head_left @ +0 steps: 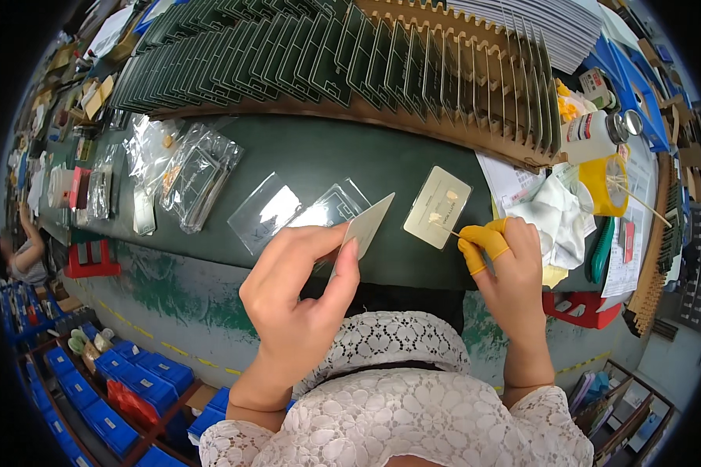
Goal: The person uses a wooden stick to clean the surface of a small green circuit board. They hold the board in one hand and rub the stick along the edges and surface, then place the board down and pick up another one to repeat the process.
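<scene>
Lace sleeves (413, 405): white lace clothing fills the lower edge, closest to the lens; both forearms rise out of it toward the bench.
Left hand (300, 300): fingers closed in a pinch on a thin pale card (364, 227), thumb on one face and fingers behind, so it is lifted off the bench and tilted, one corner pointing up and away.
Right hand (506, 268): fingers closed on a thin wooden stick (449, 230); thumb and forefinger wear yellow finger cots (483, 245), apparently to keep bare skin off the parts.
Stick tip: it rests on or just above the cream rectangular plate (438, 206), which lies flat on the bench just beside the right hand, so fine work can be done on its face.
Bench (304, 156): dark green surface; the plate sits near its front edge, within easy reach.
Clear sleeves (276, 206): a few transparent plastic pouches lie flat just left of the lifted card, more bundled ones farther left.
Rack (413, 70): a slotted brown holder along the back stands dark green panels upright and apart.
Right side: a white cloth (549, 214), a white bottle (592, 136) and a yellow cup (604, 183) holding more sticks stand near the working hand.
Far left: another person (23, 249) works, well apart.
</scene>
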The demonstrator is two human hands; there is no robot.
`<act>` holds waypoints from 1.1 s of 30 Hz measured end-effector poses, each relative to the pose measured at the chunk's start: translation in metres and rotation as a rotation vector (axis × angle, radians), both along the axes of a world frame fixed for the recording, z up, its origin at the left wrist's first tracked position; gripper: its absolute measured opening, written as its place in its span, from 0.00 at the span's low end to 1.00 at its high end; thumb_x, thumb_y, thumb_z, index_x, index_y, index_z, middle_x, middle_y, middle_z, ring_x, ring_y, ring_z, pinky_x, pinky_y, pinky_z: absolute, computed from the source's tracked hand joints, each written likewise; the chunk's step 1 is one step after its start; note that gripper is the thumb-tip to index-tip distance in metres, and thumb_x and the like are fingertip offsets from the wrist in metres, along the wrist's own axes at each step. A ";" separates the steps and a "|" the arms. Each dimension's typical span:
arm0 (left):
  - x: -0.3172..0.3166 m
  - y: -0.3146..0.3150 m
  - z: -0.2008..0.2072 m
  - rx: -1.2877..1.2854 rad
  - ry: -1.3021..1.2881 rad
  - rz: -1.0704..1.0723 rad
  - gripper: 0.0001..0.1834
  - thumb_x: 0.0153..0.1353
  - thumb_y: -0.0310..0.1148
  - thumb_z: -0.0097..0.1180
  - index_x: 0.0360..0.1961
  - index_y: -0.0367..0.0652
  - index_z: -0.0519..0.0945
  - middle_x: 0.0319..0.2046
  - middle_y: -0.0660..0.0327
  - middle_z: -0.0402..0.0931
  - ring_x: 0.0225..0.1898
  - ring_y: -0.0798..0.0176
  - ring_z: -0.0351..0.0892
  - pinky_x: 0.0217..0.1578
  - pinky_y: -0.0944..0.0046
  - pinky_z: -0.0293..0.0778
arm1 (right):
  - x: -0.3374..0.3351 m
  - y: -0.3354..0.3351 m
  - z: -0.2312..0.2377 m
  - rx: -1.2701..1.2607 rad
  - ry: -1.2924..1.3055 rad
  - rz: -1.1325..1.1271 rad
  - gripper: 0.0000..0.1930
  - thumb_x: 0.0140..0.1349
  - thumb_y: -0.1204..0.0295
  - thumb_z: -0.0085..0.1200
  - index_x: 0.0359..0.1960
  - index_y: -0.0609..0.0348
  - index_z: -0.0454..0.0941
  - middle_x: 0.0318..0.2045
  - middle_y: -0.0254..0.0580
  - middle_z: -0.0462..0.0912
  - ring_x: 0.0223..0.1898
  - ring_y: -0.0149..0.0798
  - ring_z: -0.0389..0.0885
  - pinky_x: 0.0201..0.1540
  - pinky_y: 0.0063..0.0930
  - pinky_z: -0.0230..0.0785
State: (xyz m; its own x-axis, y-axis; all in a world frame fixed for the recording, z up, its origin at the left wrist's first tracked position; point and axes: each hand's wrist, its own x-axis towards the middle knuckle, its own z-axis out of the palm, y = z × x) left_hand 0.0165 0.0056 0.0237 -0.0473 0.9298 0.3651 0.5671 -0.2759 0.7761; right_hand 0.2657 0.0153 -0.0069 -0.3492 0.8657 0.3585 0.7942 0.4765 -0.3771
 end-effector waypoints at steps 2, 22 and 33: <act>0.002 0.000 0.001 -0.004 -0.013 0.000 0.09 0.55 0.16 0.66 0.39 0.32 0.85 0.32 0.55 0.83 0.31 0.63 0.82 0.34 0.68 0.79 | 0.000 0.001 -0.002 0.001 -0.020 -0.005 0.12 0.52 0.76 0.68 0.38 0.62 0.81 0.31 0.42 0.72 0.34 0.48 0.71 0.37 0.40 0.62; 0.009 0.002 -0.009 0.278 0.198 -0.038 0.16 0.47 0.17 0.69 0.40 0.39 0.86 0.31 0.63 0.82 0.28 0.62 0.77 0.31 0.64 0.67 | -0.015 -0.011 0.029 -0.129 0.495 -0.020 0.13 0.52 0.80 0.70 0.40 0.61 0.83 0.32 0.41 0.77 0.31 0.41 0.76 0.34 0.29 0.68; 0.009 -0.004 0.001 0.237 0.229 -0.071 0.17 0.46 0.14 0.68 0.40 0.38 0.87 0.33 0.59 0.84 0.32 0.61 0.80 0.34 0.65 0.72 | -0.037 -0.013 0.032 -0.047 0.518 0.082 0.16 0.50 0.80 0.71 0.41 0.60 0.84 0.31 0.40 0.81 0.30 0.40 0.75 0.31 0.30 0.64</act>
